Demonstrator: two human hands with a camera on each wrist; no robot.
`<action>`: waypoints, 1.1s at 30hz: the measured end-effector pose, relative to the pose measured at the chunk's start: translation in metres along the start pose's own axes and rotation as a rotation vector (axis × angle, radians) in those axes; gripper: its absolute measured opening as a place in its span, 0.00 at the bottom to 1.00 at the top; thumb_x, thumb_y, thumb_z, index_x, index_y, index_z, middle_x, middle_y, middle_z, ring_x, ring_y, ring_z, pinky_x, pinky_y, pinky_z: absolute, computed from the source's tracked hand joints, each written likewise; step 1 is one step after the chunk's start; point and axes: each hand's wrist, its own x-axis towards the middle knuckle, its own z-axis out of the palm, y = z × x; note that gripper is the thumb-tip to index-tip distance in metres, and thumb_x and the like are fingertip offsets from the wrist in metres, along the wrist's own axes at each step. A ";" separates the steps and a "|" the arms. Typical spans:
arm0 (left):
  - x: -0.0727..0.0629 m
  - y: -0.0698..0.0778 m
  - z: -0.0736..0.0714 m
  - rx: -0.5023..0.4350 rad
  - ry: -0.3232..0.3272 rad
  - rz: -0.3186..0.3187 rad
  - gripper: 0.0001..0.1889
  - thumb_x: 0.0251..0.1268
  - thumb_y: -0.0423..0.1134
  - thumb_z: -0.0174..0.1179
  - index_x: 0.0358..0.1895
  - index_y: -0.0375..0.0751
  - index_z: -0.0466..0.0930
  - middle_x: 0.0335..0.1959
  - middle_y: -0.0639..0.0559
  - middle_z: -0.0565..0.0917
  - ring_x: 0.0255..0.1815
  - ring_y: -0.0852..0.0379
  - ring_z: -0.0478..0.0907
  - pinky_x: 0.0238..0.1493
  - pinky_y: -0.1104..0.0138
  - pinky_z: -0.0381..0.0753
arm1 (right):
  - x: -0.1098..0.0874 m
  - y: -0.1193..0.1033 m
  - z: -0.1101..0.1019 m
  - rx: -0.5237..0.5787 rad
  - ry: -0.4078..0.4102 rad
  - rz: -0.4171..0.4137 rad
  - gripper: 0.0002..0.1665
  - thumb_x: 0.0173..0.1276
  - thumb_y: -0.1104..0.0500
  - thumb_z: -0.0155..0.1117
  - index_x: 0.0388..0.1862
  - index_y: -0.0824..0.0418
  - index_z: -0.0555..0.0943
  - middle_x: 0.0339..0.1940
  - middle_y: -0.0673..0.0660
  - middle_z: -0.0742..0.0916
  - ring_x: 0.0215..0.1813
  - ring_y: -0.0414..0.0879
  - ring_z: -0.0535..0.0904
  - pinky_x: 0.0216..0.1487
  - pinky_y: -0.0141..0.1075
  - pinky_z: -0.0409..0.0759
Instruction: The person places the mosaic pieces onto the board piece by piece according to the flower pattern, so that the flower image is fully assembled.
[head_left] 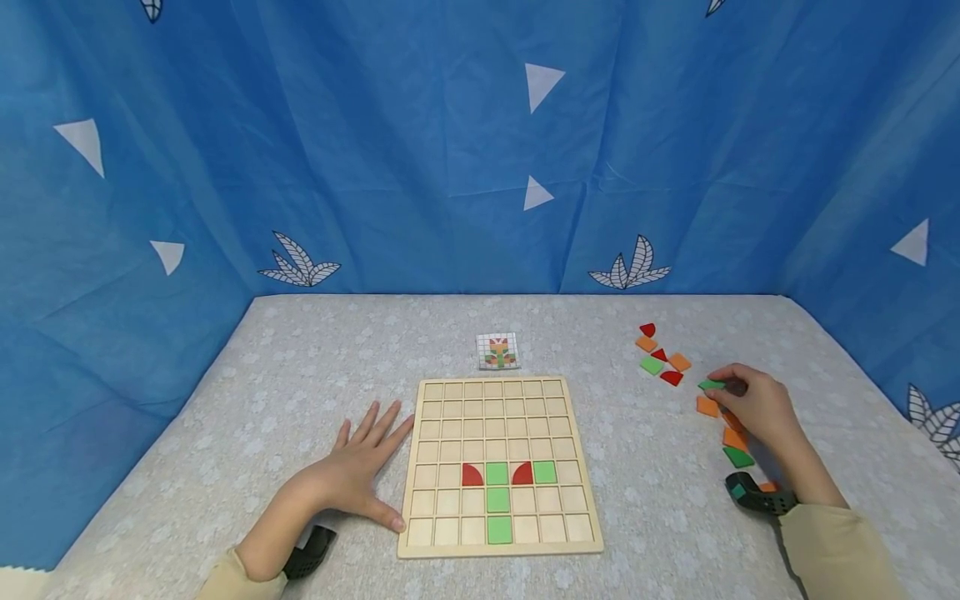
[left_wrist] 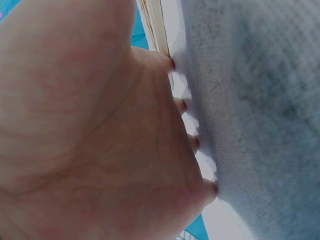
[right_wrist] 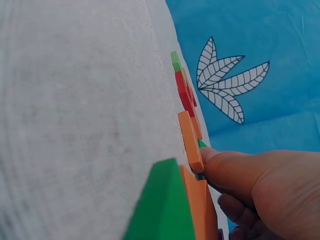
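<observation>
A wooden grid board (head_left: 447,500) lies on the table, with several light green squares (head_left: 498,500) and two red quarter-circle pieces (head_left: 472,475) set in its lower cells. My left hand (head_left: 352,471) rests flat with spread fingers, its thumb and a fingertip touching the board's left side. On the right, my right hand (head_left: 757,404) pinches a dark green tile (head_left: 711,384) between thumb and fingers; in the right wrist view the thumb mostly hides this tile (right_wrist: 201,143). Orange tiles (head_left: 707,406) and another dark green tile (head_left: 738,457) lie beneath and beside that hand.
Behind the board lies a small pattern card (head_left: 497,351) with a coloured flower on a grid. Farther back on the right are loose red pieces (head_left: 672,378), orange squares (head_left: 679,362) and a light green square (head_left: 652,365). A blue curtain (head_left: 420,150) stands behind the table.
</observation>
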 end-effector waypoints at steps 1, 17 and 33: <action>0.000 0.000 0.000 0.000 0.000 0.000 0.69 0.27 0.75 0.65 0.75 0.40 0.45 0.74 0.37 0.38 0.71 0.34 0.28 0.59 0.34 0.29 | 0.000 -0.001 0.000 -0.002 0.001 0.004 0.11 0.58 0.66 0.69 0.38 0.69 0.80 0.27 0.58 0.81 0.26 0.50 0.73 0.26 0.37 0.72; -0.001 0.002 -0.002 -0.006 0.003 -0.003 0.69 0.27 0.74 0.65 0.74 0.39 0.45 0.74 0.36 0.38 0.71 0.34 0.28 0.59 0.34 0.29 | 0.000 -0.014 -0.009 -0.045 -0.026 0.004 0.06 0.63 0.70 0.62 0.38 0.72 0.81 0.31 0.64 0.82 0.28 0.52 0.76 0.25 0.38 0.75; 0.000 0.001 0.000 0.015 0.010 -0.008 0.69 0.26 0.75 0.65 0.74 0.39 0.46 0.74 0.37 0.38 0.71 0.34 0.30 0.59 0.34 0.31 | 0.007 -0.012 -0.004 -0.039 0.053 -0.016 0.11 0.68 0.67 0.56 0.46 0.67 0.82 0.30 0.60 0.78 0.29 0.52 0.69 0.22 0.37 0.69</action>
